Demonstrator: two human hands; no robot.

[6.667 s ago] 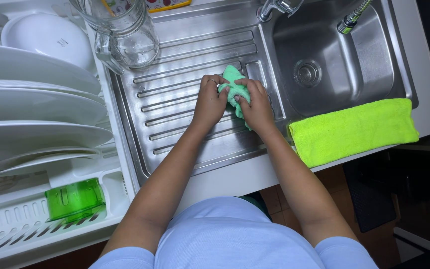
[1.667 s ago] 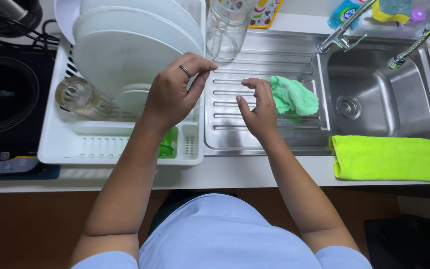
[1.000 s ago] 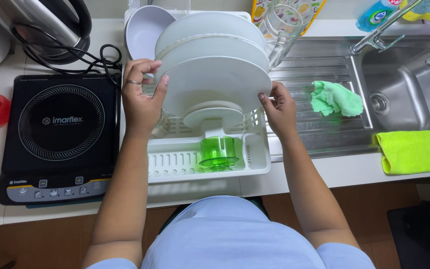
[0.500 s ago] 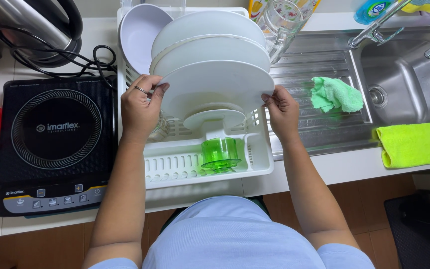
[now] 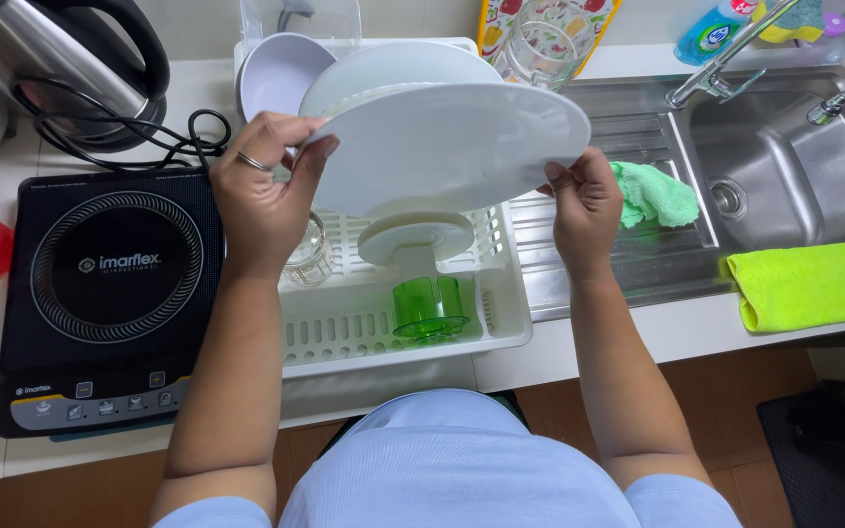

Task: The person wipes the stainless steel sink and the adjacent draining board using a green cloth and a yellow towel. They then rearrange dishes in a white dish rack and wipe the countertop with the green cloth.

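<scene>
From the head camera, both forearms reach forward and up from the body over the white dish rack (image 5: 501,323). The left hand (image 5: 264,191) grips the left rim of a large white plate (image 5: 447,147), fingers curled over the edge, a ring on one finger. The right hand (image 5: 584,200) pinches the plate's right rim, thumb on the near side. The plate is held tilted above the rack, in front of other white plates. A green cloth (image 5: 652,193) lies just beside the right hand on the metal drainboard (image 5: 638,264).
</scene>
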